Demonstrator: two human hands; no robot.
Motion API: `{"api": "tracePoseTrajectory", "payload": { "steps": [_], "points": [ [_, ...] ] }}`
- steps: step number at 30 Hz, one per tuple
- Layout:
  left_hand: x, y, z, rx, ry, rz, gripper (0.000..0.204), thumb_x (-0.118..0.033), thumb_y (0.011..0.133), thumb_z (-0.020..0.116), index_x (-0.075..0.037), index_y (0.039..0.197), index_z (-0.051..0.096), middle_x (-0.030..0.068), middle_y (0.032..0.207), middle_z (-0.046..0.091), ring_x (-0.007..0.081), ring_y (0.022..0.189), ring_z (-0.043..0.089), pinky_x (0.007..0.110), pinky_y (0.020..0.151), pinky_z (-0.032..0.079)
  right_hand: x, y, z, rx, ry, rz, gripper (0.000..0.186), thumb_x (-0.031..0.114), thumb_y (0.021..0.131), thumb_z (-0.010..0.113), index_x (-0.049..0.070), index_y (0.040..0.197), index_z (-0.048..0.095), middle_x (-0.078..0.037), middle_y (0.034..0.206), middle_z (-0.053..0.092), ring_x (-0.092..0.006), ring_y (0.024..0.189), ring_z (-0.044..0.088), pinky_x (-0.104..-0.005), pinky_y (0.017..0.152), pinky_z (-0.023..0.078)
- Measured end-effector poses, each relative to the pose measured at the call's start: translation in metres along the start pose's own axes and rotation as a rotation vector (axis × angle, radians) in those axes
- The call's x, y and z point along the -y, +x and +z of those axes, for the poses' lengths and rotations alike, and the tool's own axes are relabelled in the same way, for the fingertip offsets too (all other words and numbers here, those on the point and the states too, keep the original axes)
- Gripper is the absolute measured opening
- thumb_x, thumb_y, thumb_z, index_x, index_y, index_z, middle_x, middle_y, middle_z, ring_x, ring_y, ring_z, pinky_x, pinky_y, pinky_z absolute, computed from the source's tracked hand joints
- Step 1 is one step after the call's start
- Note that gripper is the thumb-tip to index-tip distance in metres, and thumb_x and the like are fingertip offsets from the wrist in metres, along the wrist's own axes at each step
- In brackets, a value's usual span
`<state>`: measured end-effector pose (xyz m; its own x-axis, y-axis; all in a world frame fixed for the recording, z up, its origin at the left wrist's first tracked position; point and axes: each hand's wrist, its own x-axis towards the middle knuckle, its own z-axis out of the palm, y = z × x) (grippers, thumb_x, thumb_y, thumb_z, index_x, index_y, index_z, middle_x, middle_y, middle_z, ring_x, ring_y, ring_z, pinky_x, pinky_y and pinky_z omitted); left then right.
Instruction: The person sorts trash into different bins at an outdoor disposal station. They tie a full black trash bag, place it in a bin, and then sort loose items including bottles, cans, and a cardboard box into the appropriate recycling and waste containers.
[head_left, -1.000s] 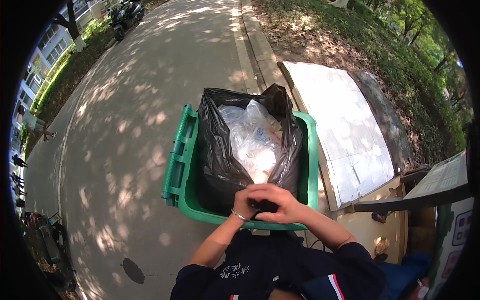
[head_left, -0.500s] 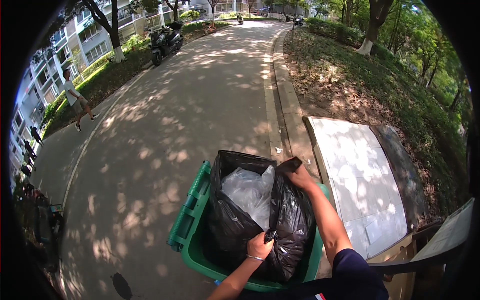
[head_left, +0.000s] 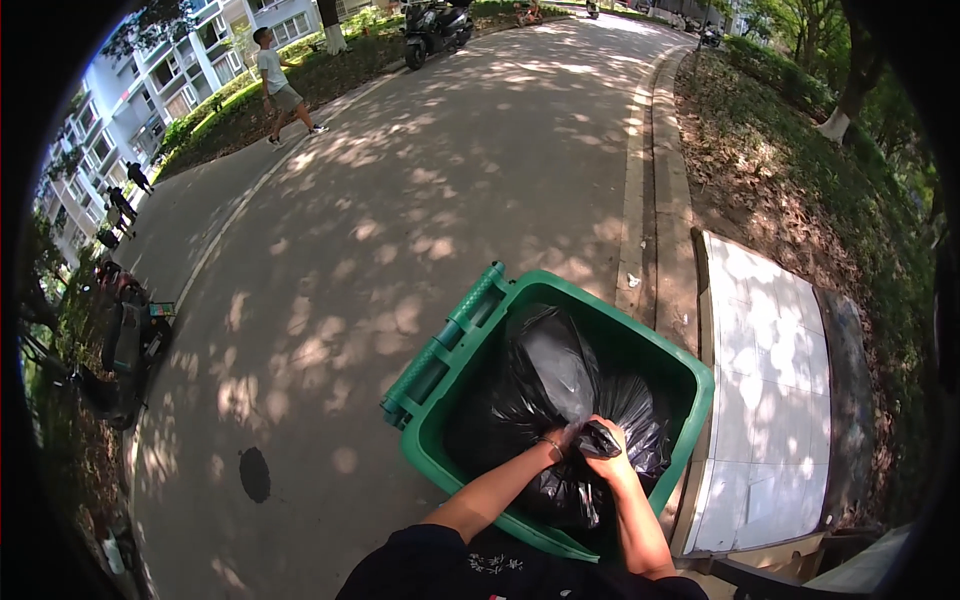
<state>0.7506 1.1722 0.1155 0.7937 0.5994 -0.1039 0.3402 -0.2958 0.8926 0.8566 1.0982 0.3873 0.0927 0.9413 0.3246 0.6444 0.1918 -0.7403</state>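
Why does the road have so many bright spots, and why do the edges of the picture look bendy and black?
In the head view, sunlight through the trees dapples the road with light patches and shade; the pale slab glares nearly white; the black bag shines where sun hits it; the fisheye lens curves the kerb and leaves dark corners; both hands look sharp, not blurred.

the fingers of the left hand [head_left: 566, 440] are largely hidden behind the gathered neck of the black bag [head_left: 545, 385]; its grip cannot be judged. the bag's lower part is concealed by the wall of the green bin [head_left: 455, 345], and its contents are not seen. the shoulders are cut off by the lower edge. the parked scooter [head_left: 432, 22] is cropped at the top edge.
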Motion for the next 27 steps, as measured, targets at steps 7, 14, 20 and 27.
{"api": "tracePoseTrajectory", "payload": {
  "steps": [7,14,20,27],
  "points": [
    [-0.255,-0.057,-0.095,-0.504,-0.196,0.111,0.019,-0.017,0.066,0.065,-0.002,0.076,0.058,0.0081,0.064,0.057,0.0112,0.059,0.055,0.025,0.054,0.043,-0.010,-0.012,-0.044,0.151,0.155,0.107,0.072,0.050,0.041,0.076,0.005,0.090,0.048,-0.010,0.078,0.053,-0.0290,0.075,0.050,-0.0365,0.069,0.040],
    [-0.265,-0.038,-0.090,-0.410,-0.210,0.319,0.016,-0.013,0.066,0.061,-0.003,0.074,0.051,0.0106,0.067,0.056,0.0240,0.062,0.058,0.031,0.055,0.045,-0.047,-0.031,-0.007,0.263,-0.049,0.022,0.084,0.042,0.041,0.077,0.000,0.105,0.042,-0.012,0.094,0.050,-0.0301,0.091,0.047,-0.0381,0.081,0.037],
    [-0.267,-0.031,-0.092,-0.033,0.202,0.445,0.023,-0.013,0.065,0.054,-0.006,0.083,0.040,0.0104,0.065,0.054,0.0327,0.062,0.054,0.041,0.053,0.041,-0.054,-0.032,0.017,0.072,0.010,0.109,0.068,0.035,0.051,0.073,-0.001,0.103,0.045,-0.013,0.089,0.052,-0.0291,0.086,0.050,-0.0374,0.078,0.039],
    [-0.288,-0.034,-0.123,-0.210,0.718,0.770,0.024,-0.024,0.069,0.054,-0.010,0.089,0.050,0.0047,0.083,0.055,0.0216,0.080,0.054,0.035,0.069,0.040,-0.072,-0.027,0.052,-0.209,0.012,0.178,0.051,0.027,0.063,0.068,-0.002,0.099,0.048,-0.014,0.084,0.055,-0.0280,0.080,0.053,-0.0365,0.074,0.041]
  ]
}}
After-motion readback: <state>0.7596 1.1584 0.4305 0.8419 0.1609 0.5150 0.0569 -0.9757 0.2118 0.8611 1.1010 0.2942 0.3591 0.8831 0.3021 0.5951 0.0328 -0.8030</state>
